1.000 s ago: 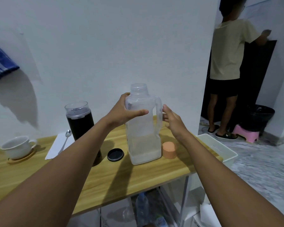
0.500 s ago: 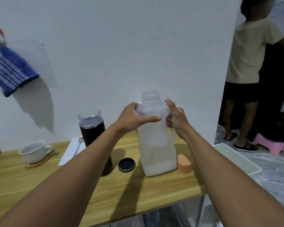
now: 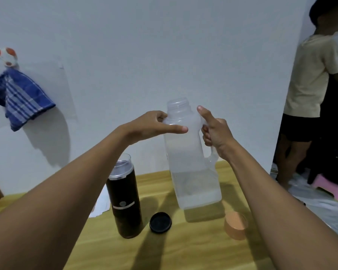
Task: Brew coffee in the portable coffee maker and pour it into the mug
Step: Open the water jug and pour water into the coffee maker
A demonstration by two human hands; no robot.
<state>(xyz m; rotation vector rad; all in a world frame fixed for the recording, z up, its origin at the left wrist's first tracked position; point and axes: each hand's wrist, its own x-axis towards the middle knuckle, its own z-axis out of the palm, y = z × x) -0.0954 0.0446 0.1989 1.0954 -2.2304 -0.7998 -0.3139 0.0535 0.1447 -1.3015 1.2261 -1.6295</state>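
Head view: the left hand (image 3: pixel 150 126) wraps the shoulder of the uncapped translucent jug (image 3: pixel 191 158) and the right hand (image 3: pixel 215 131) curls round its handle, thumb up; the jug hangs upright, seemingly just clear of the bench (image 3: pixel 183 250). About a quarter full, it should be light but thin-walled and slick, so the handle is the sound hold. The open portable coffee maker (image 3: pixel 124 199) stands at its 8 o'clock.
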